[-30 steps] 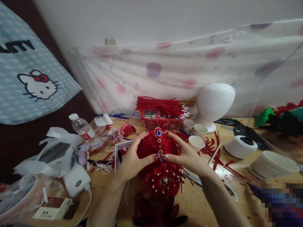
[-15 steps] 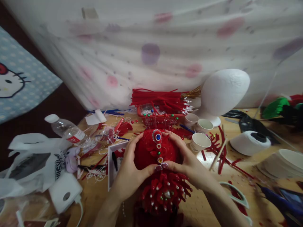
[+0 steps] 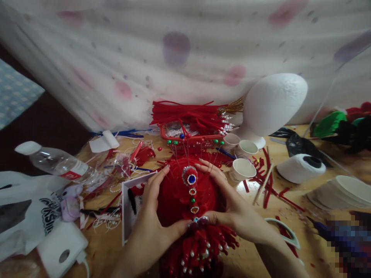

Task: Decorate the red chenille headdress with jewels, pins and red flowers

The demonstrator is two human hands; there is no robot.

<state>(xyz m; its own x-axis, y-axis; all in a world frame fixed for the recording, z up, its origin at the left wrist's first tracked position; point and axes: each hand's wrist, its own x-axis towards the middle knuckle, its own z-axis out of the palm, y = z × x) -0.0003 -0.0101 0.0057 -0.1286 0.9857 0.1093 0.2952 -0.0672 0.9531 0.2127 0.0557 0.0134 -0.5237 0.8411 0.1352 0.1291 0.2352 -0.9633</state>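
Between my hands is a round red headpiece point(image 3: 171, 200), with a column of jewelled ornaments point(image 3: 192, 179) down its middle and thin wires tipped with green, red and blue beads rising from its top. My left hand point(image 3: 156, 216) wraps its left side and my right hand point(image 3: 232, 204) its right side. Both thumbs meet at the lowest jewel, a small light-blue one. Below the thumbs spreads a red flower-like cluster point(image 3: 199, 247) with pearl-tipped petals. What supports the headpiece underneath is hidden.
Behind stands a red basket point(image 3: 165, 133) of red stems. Right: paper cups point(image 3: 244, 170), a white foam head point(image 3: 274, 104), a thread cone point(image 3: 301, 168), a blue-handled tool point(image 3: 333, 235). Left: a white box point(image 3: 125, 216), a plastic bottle point(image 3: 58, 162), a white charger point(image 3: 62, 247).
The view has shifted a little, and the headpiece's lower end has tipped, with its jewels sitting lower in view. Both hands keep their hold, thumbs slightly lower.
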